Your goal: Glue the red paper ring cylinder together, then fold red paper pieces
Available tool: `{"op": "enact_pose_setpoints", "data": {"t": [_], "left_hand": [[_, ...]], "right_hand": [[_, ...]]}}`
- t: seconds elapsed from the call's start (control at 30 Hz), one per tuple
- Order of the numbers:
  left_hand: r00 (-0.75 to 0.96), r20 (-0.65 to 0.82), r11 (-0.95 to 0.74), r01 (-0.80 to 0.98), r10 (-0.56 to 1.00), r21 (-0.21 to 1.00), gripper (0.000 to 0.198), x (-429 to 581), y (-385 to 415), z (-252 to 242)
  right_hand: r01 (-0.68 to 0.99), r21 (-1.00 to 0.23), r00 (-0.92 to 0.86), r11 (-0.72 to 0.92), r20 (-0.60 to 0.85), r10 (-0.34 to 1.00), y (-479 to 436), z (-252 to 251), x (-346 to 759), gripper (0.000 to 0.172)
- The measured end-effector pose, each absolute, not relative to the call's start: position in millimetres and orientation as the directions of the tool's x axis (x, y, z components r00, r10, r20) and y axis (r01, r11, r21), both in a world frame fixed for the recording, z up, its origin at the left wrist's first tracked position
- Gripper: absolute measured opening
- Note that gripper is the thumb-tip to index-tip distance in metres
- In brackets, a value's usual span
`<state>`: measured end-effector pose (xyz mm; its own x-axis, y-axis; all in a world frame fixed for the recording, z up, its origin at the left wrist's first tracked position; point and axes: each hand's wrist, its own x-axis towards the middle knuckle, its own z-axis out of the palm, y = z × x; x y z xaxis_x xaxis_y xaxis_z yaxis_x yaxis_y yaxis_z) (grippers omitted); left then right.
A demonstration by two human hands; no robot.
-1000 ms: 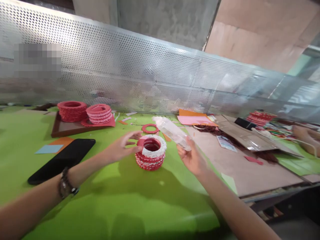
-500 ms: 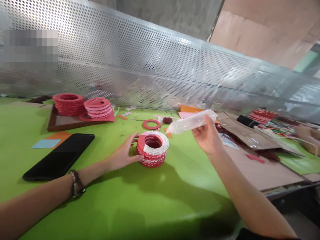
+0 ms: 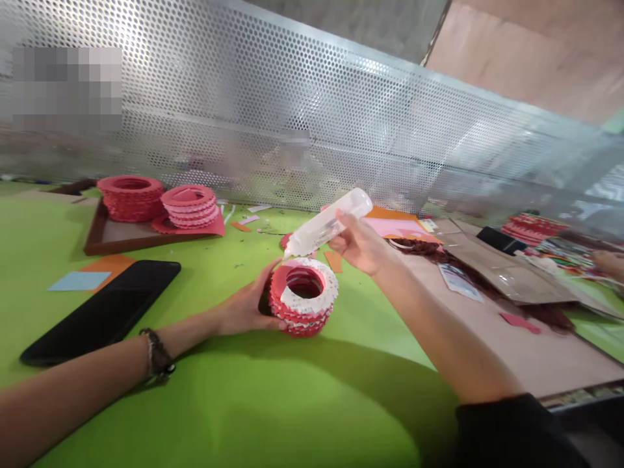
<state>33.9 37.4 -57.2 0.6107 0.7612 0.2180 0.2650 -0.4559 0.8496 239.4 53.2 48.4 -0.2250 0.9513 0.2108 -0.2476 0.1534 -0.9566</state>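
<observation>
A stack of scalloped paper rings [image 3: 312, 302], red and white with a partly white top ring, stands on the green table in the middle. My left hand [image 3: 251, 305] is curled round its left side, thumb at the front and fingers behind. In my right hand [image 3: 361, 244] is a translucent white squeeze bottle [image 3: 324, 227], tilted with its nozzle down to the left. The nozzle tip is at the back left edge of the top ring; whether it touches I cannot tell. Behind the bottle lies a loose red ring [image 3: 285, 240], partly hidden.
At the back left a brown tray [image 3: 141, 244] bears two stacks of red and pink rings. A black phone [image 3: 104, 312] and a blue paper piece [image 3: 80, 281] lie at left. To the right are cardboard [image 3: 492, 260] and another person's hand [image 3: 609, 263]. A perforated metal panel [image 3: 244, 110] runs behind.
My right hand has brought the bottle left and tipped it, nozzle down, to the ring stack. My left hand has closed in on the stack. The view has shifted slightly.
</observation>
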Motion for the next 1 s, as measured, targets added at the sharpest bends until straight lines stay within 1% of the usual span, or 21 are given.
{"op": "enact_pose_setpoints", "data": {"t": [0.13, 0.23, 0.33, 0.43, 0.6, 0.7, 0.8, 0.87, 1.0], "left_hand": [[0.664, 0.218, -0.509, 0.281, 0.715, 0.813, 0.107, 31.5, 43.7, -56.7], [0.665, 0.222, -0.525, 0.297, 0.714, 0.798, 0.107, 31.1, 44.4, -57.0], [0.664, 0.232, -0.540, 0.303, 0.710, 0.786, 0.105, 31.6, 44.0, -57.5], [0.678, 0.238, -0.553, 0.294, 0.696, 0.779, 0.100, 32.3, 43.0, -56.1], [0.677, 0.239, -0.561, 0.305, 0.696, 0.770, 0.093, 32.3, 41.7, -52.0], [0.677, 0.223, -0.552, 0.318, 0.701, 0.771, 0.095, 31.3, 42.8, -53.0], [0.656, 0.193, -0.526, 0.358, 0.730, 0.771, 0.096, 30.2, 43.8, -55.6], [0.645, 0.170, -0.510, 0.386, 0.745, 0.769, 0.097, 29.9, 43.6, -56.1], [0.646, 0.164, -0.507, 0.390, 0.745, 0.768, 0.095, 30.8, 41.1, -52.7]], "right_hand": [[-0.192, -0.970, -0.280, 0.150, 0.201, 0.939, 52.5, 47.1, 252.6, 0.035], [-0.122, -0.972, -0.293, 0.201, 0.229, 0.928, 53.7, 47.6, 255.9, 0.035], [-0.071, -0.952, -0.236, 0.296, 0.305, 0.923, 55.8, 46.6, 247.8, 0.033], [0.012, -0.919, -0.149, 0.395, 0.389, 0.909, 56.3, 46.7, 233.3, 0.036], [0.142, -0.872, -0.158, 0.469, 0.447, 0.880, 55.4, 49.9, 217.1, 0.040], [0.141, -0.868, -0.149, 0.476, 0.457, 0.877, 59.5, 45.8, 212.7, 0.041], [0.102, -0.887, -0.144, 0.451, 0.435, 0.889, 65.7, 38.1, 207.5, 0.038], [0.109, -0.888, -0.151, 0.446, 0.429, 0.891, 67.4, 34.8, 204.3, 0.035], [0.140, -0.875, -0.218, 0.464, 0.429, 0.876, 61.2, 37.5, 202.7, 0.030]]}}
